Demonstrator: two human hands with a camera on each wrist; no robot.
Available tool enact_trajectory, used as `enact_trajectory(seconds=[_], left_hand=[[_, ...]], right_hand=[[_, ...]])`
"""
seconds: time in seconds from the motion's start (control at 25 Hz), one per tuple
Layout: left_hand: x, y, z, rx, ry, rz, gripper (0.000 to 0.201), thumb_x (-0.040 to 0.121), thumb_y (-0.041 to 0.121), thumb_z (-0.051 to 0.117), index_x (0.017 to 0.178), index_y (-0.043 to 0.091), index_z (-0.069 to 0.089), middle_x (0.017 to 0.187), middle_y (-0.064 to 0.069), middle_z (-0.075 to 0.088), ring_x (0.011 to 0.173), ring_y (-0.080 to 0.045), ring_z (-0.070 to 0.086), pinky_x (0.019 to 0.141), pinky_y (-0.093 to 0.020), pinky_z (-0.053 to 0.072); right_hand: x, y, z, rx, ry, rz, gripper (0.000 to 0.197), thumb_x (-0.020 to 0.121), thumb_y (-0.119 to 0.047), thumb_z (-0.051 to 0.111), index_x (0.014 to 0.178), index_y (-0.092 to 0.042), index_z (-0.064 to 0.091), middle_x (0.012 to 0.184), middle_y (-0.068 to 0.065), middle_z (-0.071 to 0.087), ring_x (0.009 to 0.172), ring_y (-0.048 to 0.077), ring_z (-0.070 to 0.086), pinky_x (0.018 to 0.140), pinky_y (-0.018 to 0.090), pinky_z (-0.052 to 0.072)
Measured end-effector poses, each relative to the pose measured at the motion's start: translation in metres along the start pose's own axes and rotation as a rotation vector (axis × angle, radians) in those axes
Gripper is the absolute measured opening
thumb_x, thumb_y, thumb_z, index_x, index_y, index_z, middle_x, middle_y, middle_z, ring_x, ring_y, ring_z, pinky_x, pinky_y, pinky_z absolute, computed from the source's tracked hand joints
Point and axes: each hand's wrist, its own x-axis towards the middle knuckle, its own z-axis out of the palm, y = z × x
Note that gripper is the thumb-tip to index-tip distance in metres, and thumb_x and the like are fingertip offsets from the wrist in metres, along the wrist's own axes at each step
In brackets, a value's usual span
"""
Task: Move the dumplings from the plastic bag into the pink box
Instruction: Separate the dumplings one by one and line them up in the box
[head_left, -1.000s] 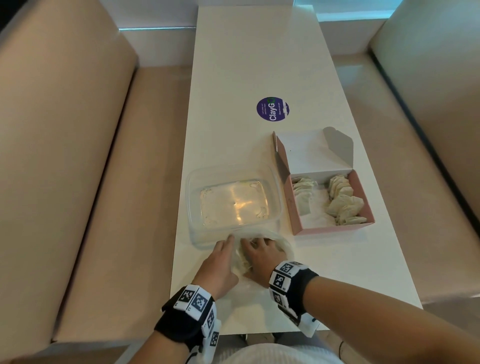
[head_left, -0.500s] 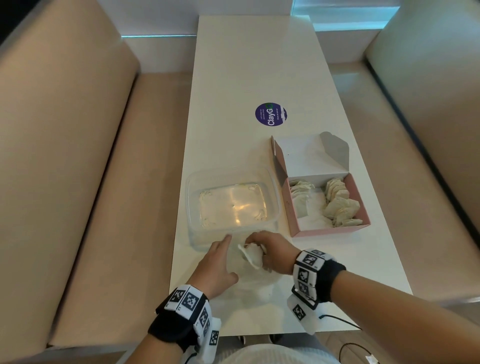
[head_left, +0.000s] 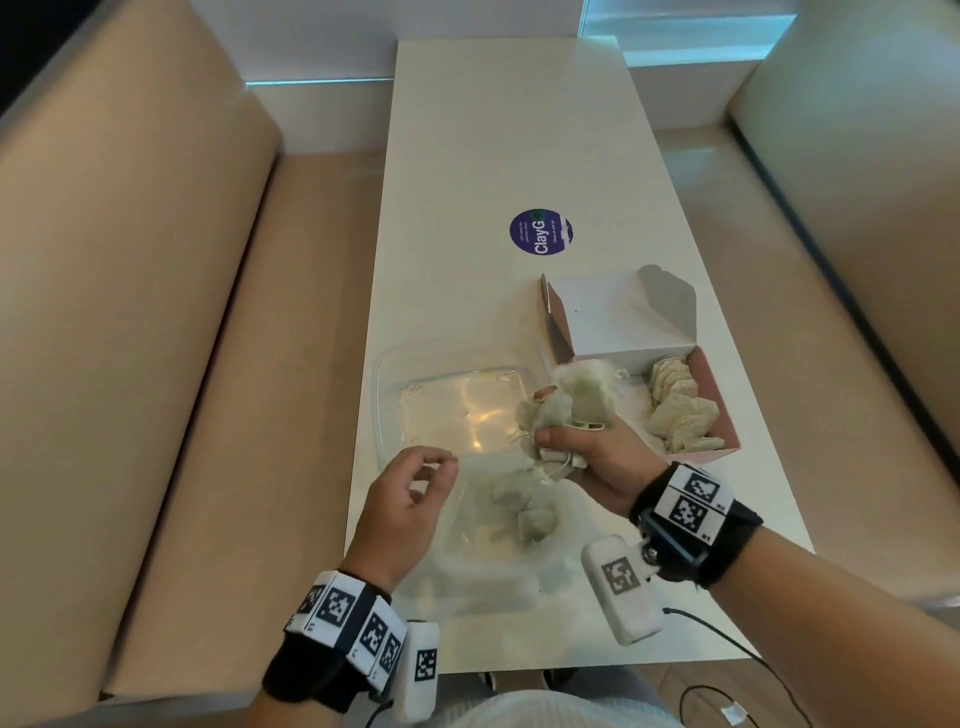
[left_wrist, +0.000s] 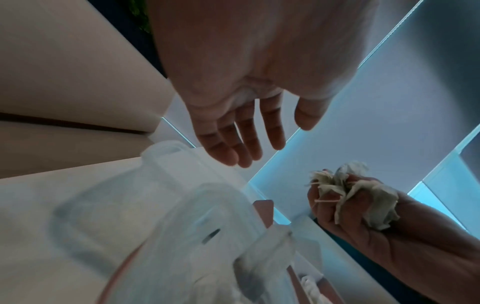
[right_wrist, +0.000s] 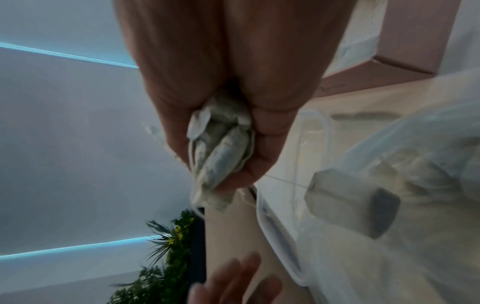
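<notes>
Clutching a bunch of dumplings (head_left: 563, 413) in curled fingers, the right hand (head_left: 587, 457) is raised between the clear container (head_left: 395, 374) and the pink box (head_left: 719, 374), evidently to carry them across. Left hand (head_left: 410, 499) hovers empty, fingers loosely curled, beside the plastic bag (head_left: 483, 566), where more dumplings lie.

A white bench (head_left: 498, 156) is seen carrying a clear plastic tub (head_left: 457, 400), an open pink box (head_left: 711, 384), a plastic bag (head_left: 498, 561) and a round purple sticker (head_left: 540, 232).
</notes>
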Motion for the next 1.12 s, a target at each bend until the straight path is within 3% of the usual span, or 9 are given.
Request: enact_trajectory(seconds=[0.12,0.24,0.4,0.52,0.68,0.8,0.92,1.04,1.12], left_hand=[[0.004,0.012,0.01,-0.182,-0.066,-0.03,0.042,0.073,0.061,0.054,0.108,0.039,0.056,0.115,0.011,0.061,0.101,-0.013,0.063,0.076,-0.033,0.056],[0.005,0.014,0.023,-0.339,-0.218,-0.113,0.078,0.06,0.077,0.062,0.128,0.046,0.041,0.134,0.008,0.052,0.114,-0.012,0.06,0.086,-0.041,0.056],[0.01,0.009,0.033,-0.563,-0.354,-0.241,0.113,0.047,0.064,0.083,0.143,0.039,0.029,0.135,-0.003,0.055,0.116,-0.022,0.061,0.084,-0.046,0.055],[0.01,0.016,0.039,-0.783,-0.464,-0.311,0.097,0.054,0.057,0.083,0.137,0.031,0.041,0.127,-0.009,0.06,0.109,-0.033,0.062,0.075,-0.053,0.056],[0.014,0.022,0.044,-0.871,-0.387,-0.453,0.088,0.062,0.058,0.076,0.135,0.019,0.046,0.127,-0.018,0.06,0.105,-0.032,0.064,0.075,-0.05,0.056],[0.017,0.023,0.046,-0.911,-0.332,-0.483,0.056,0.083,0.039,0.061,0.134,0.019,0.048,0.129,-0.021,0.058,0.107,-0.034,0.062,0.078,-0.049,0.055],[0.019,0.022,0.05,-0.884,-0.302,-0.47,0.031,0.091,0.023,0.051,0.121,0.018,0.056,0.108,-0.015,0.065,0.091,-0.026,0.065,0.067,-0.039,0.056],[0.02,0.021,0.049,-0.824,-0.282,-0.436,0.029,0.092,0.021,0.052,0.12,0.012,0.057,0.102,-0.015,0.065,0.086,-0.024,0.065,0.064,-0.033,0.051],[0.02,0.021,0.047,-0.788,-0.263,-0.407,0.027,0.094,0.018,0.051,0.118,0.009,0.057,0.097,-0.014,0.066,0.079,-0.022,0.065,0.058,-0.031,0.049]], right_hand=[[-0.004,0.002,0.014,-0.289,-0.053,-0.064,0.027,0.067,0.002,0.069,0.089,-0.013,0.063,0.083,0.007,0.063,0.078,0.021,0.062,0.069,0.034,0.053],[-0.004,0.013,0.027,-0.559,-0.127,-0.117,0.021,0.074,-0.001,0.069,0.092,-0.011,0.063,0.081,0.006,0.064,0.074,0.019,0.062,0.066,0.033,0.052],[-0.008,0.014,0.035,-0.396,-0.209,0.012,0.024,0.076,0.005,0.067,0.098,-0.003,0.06,0.085,0.013,0.065,0.075,0.026,0.064,0.063,0.032,0.056],[-0.01,0.013,0.036,-0.322,-0.224,0.012,0.02,0.076,0.003,0.065,0.094,-0.003,0.06,0.083,0.011,0.063,0.078,0.023,0.063,0.068,0.031,0.054],[-0.001,0.011,0.034,-0.72,-0.181,-0.081,0.009,0.08,-0.003,0.067,0.087,-0.007,0.062,0.074,-0.002,0.065,0.069,0.008,0.063,0.066,0.024,0.052],[0.007,0.025,0.026,-0.998,-0.071,-0.2,0.021,0.074,-0.034,0.07,0.09,-0.023,0.061,0.085,0.002,0.062,0.082,0.015,0.062,0.073,0.031,0.051],[0.014,0.043,0.012,-1.321,-0.047,-0.235,0.047,0.069,-0.066,0.06,0.109,-0.042,0.052,0.11,-0.001,0.054,0.108,0.025,0.05,0.091,0.046,0.044],[0.005,0.031,0.012,-1.053,-0.099,-0.268,0.044,0.072,-0.06,0.064,0.109,-0.038,0.055,0.111,-0.001,0.054,0.11,0.022,0.052,0.095,0.043,0.044],[-0.003,0.018,0.013,-0.8,-0.022,-0.213,0.038,0.074,-0.055,0.064,0.106,-0.037,0.052,0.106,-0.006,0.057,0.103,0.013,0.057,0.089,0.03,0.049]])
